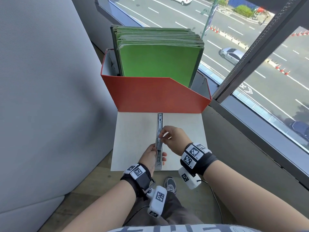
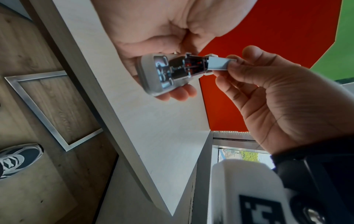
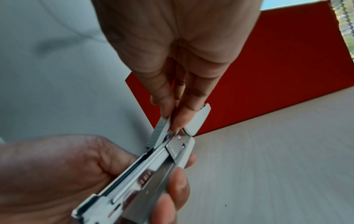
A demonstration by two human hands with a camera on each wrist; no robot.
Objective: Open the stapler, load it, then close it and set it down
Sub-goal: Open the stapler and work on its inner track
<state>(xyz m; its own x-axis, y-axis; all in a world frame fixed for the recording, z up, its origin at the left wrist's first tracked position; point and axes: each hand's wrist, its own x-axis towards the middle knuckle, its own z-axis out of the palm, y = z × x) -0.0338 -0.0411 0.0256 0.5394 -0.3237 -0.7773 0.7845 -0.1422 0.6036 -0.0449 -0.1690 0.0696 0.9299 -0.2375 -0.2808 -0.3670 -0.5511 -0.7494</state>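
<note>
Stapler [image 1: 158, 146] lies opened flat above the table [image 1: 133, 131], gripped by left hand [image 1: 149, 156]. Right hand [image 1: 173, 139] pinches staple strip [image 3: 160, 131] at the channel; keep it level, seat fully.

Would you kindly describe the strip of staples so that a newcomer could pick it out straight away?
Start at the red box of green folders by the window; before it lies a pale board. Above the board the left hand grips an opened silver stapler. The strip of staples is the short grey bar pinched by the right hand, tilted into the stapler's channel, far shorter than the stapler.
</note>
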